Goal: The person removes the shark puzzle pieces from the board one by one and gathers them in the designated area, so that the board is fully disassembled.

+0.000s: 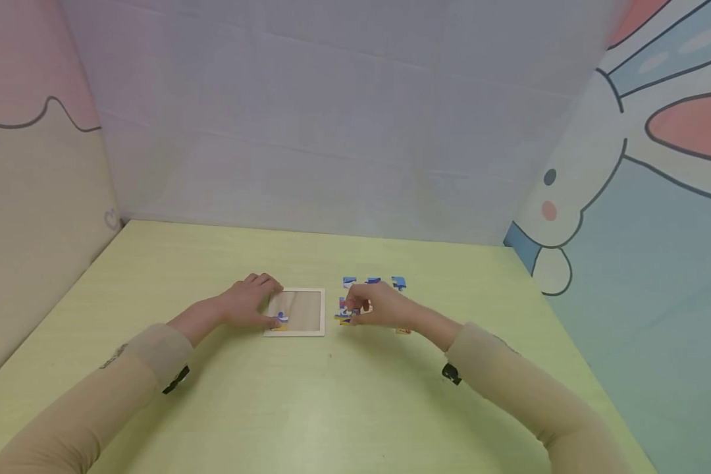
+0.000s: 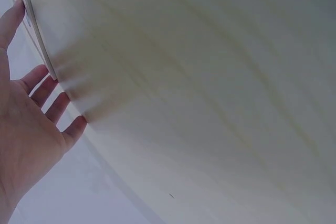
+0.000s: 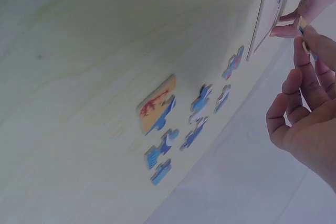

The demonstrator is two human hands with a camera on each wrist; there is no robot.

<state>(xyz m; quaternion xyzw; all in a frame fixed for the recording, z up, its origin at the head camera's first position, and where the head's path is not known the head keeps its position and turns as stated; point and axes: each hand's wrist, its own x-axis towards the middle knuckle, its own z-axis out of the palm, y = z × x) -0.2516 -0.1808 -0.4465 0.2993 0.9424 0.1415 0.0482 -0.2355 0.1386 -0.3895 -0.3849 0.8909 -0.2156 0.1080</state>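
My left hand (image 1: 250, 303) lies over the left side of a square wooden puzzle tray (image 1: 322, 313), its fingers along the far left edge. The left thumb presses near a blue and yellow puzzle piece (image 1: 282, 317) in the tray's near left corner. Just right of the tray, my right hand (image 1: 385, 305) pinches a jigsaw piece (image 3: 302, 24) between thumb and index finger, raised above the table in the right wrist view. The other right fingers are loosely bent. Part of the held piece is hidden by the thumb.
Several loose puzzle pieces lie right of the tray, among them a blue one (image 1: 399, 282) at the back and an orange corner piece (image 3: 157, 106) with red markings. The pale yellow table (image 1: 308, 408) meets a plain curtain (image 1: 308, 131) behind and printed panels at both sides.
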